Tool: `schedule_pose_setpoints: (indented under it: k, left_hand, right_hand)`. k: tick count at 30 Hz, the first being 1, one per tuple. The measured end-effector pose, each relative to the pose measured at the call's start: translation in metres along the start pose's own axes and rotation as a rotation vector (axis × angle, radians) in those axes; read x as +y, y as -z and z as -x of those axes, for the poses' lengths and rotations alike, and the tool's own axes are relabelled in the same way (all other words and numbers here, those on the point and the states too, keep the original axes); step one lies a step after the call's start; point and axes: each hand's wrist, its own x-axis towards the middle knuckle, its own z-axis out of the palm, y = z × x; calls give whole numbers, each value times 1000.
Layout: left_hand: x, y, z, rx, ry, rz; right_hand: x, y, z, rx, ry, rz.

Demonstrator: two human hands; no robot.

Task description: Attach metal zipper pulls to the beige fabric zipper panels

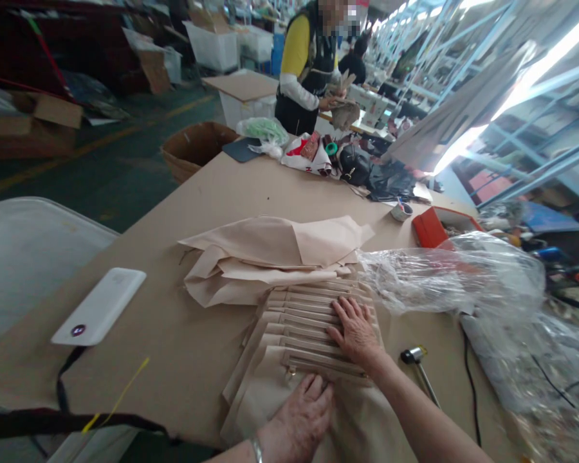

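In the head view, the right hand (357, 329) is laid palm-down over a stack of beige fabric pieces (265, 373), fingers spread and a bit bent, forearm stretched out. The left hand (299, 411) is set farther from the clear plastic film (458, 273), back of the hand up, fingers bunched and curled on the top piece; whether anything's pinched under them honestly can't be told. The stack itself can be found left of the film and is kinda fanned out like stairs, so a whole row of zippers (323, 362) gets exposed, with a small gold-coloured pull (291, 370) seen by the nearest one. Loose beige fabric (280, 244) is piled left of the film too.
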Motion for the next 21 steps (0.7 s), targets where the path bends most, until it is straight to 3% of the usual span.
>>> schedule_pose_setpoints:
  k: [3,6,9,11,14,17,19,21]
  left_hand:
    - [-1,-20,1,65,20,-75]
    - [-2,-50,2,249,10,-234]
    - [-4,-70,0,439,11,-337]
    - [-5,-75,-1,481,35,-369]
    - [-6,-78,-3,449,5,-408]
    - [-10,-73,-4,318,-12,-329]
    - [-14,-59,-5,211,-20,-150]
    - [-19,-32,-8,176,10,109]
  right_hand:
    - [-5,27,-39,65,-5,-66]
    - [-21,50,-108,104,-10,-135]
    - [-49,60,-178,149,-28,-177]
    - [-67,61,-210,141,-66,-207]
    - [-76,64,-231,90,-64,-233]
    - [-58,84,-234,89,-64,-260]
    - [-38,110,-232,147,-80,-294]
    - [-17,143,-225,240,-88,-344]
